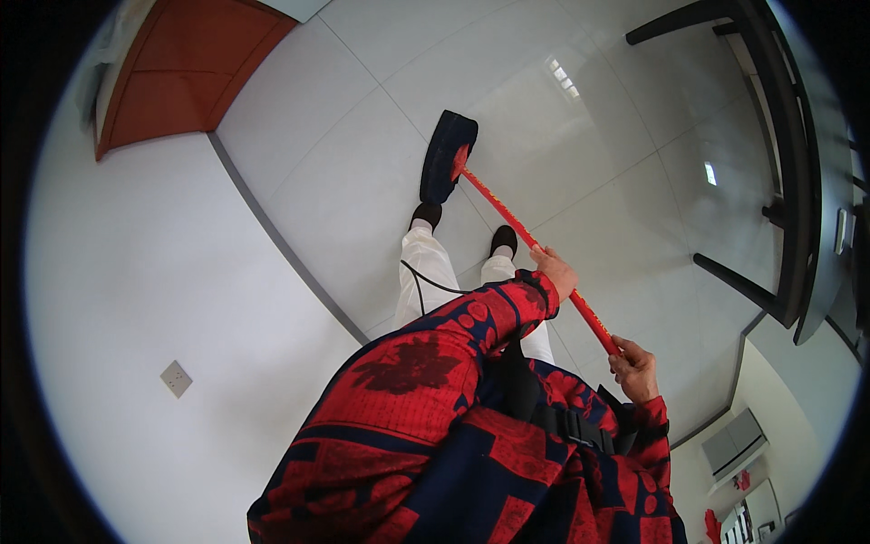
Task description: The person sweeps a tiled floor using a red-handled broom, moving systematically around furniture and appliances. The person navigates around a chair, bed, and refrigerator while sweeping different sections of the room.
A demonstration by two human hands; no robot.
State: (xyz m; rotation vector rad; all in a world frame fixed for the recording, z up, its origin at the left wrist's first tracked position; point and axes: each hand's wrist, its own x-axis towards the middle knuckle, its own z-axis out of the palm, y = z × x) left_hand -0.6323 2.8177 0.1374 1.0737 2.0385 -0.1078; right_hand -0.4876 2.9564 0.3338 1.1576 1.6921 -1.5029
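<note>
The broom (pixel 507 213) lay slanted over the pale tiled floor (pixel 580 136), its dark head at eleven o'clock from both hands. The left hand (pixel 555 270) gripped the red handle mid-length, and the right hand (pixel 634 367) clenched its upper end, at five o'clock from the left.

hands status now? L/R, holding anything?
Left hand: closed around the red mop handle, partway down.
Right hand: closed on the same handle's upper end.
</note>
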